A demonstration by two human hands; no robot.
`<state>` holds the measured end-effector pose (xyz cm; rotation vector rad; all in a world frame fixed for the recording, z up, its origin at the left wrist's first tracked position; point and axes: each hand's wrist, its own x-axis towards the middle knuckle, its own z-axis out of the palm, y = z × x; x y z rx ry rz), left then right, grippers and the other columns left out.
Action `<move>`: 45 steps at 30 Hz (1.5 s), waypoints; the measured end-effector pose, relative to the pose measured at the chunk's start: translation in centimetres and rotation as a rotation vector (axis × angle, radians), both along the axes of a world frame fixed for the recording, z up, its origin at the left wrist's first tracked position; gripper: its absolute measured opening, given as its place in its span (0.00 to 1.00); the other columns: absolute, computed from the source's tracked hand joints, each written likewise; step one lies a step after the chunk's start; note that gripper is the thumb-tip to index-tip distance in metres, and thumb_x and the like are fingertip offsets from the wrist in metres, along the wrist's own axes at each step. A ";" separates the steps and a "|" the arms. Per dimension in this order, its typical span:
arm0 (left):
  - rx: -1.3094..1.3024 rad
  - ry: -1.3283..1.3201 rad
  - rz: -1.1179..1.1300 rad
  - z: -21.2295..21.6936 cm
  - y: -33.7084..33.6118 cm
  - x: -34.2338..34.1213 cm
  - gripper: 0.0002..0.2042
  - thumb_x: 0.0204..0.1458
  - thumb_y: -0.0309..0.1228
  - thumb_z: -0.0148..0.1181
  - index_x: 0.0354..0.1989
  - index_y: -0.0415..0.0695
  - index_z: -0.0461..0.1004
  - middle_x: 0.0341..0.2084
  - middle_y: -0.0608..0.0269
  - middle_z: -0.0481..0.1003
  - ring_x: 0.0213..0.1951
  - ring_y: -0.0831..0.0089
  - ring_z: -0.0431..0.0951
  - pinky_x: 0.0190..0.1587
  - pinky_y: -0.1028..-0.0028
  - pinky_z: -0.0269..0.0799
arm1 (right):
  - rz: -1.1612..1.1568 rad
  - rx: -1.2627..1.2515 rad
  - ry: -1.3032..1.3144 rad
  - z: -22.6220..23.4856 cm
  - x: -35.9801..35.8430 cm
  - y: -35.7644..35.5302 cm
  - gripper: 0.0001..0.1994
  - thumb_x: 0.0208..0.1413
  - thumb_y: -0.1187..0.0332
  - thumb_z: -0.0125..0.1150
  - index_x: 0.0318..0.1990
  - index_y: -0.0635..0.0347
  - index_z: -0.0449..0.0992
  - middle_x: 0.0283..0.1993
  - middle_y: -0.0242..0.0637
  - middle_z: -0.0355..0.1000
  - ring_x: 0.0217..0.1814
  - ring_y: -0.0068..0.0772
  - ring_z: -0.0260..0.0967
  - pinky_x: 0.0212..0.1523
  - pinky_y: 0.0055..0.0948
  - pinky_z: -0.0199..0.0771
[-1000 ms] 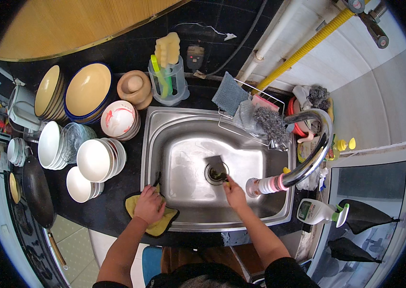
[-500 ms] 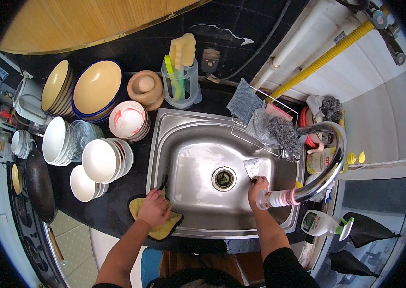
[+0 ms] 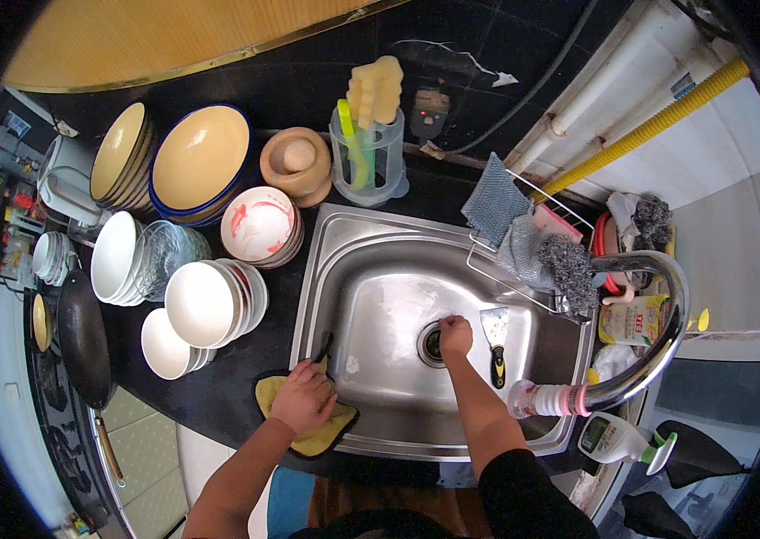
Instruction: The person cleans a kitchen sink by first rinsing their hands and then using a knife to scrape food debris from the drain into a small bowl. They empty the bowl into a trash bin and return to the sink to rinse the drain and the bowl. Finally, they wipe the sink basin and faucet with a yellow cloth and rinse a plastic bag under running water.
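Observation:
My left hand (image 3: 303, 400) presses down on a yellow cloth (image 3: 330, 437) lying over the front left rim of the steel sink (image 3: 380, 260). My right hand (image 3: 454, 336) reaches into the basin, its fingers bunched on the strainer of the drain (image 3: 431, 345). Just right of that hand a scraper (image 3: 495, 334) with a metal blade and a black and yellow handle lies loose on the sink floor. The curved tap (image 3: 645, 359) arches over the basin's right side, with its spout close to my right forearm.
Stacks of white bowls (image 3: 204, 301), large yellow bowls (image 3: 195, 162), a patterned bowl (image 3: 258, 225) and a black pan (image 3: 83, 337) fill the dark counter on the left. Behind the sink stand a clear sponge holder (image 3: 366, 153) and a wire rack (image 3: 533, 242) with cloths and scourers. A spray bottle (image 3: 618, 438) sits at the right.
My right hand carried the scraper from the drain to the right, let it go on the sink floor, and came back to the drain. The left hand stayed on the cloth.

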<state>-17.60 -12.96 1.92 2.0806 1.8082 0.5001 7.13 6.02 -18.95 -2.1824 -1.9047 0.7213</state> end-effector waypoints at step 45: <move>-0.016 0.038 -0.008 -1.4 -0.6 0.1 0.08 0.39 0.31 0.56 0.22 0.39 0.72 0.27 0.57 0.72 0.44 0.59 0.66 0.56 0.60 0.55 | -0.139 -0.257 0.280 7.3 5.5 -5.9 0.09 0.45 0.70 0.58 0.35 0.60 0.74 0.34 0.41 0.72 0.36 0.37 0.71 0.38 0.30 0.70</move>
